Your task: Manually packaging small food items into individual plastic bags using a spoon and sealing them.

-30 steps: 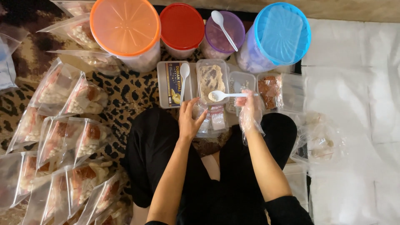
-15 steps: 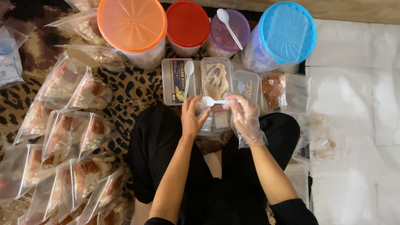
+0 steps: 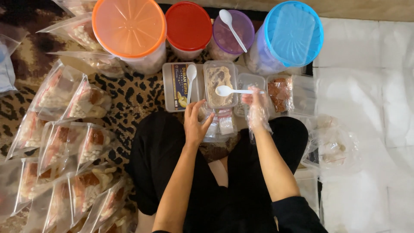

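The right hand, in a clear plastic glove, pinches the handle of a white spoon, its bowl over the open tub of beige paste. The bare left hand grips the mouth of a small clear bag on the lap, just below that tub

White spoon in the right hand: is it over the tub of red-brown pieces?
No, the white spoon, held by the gloved right hand, has its bowl over the tub of beige paste.
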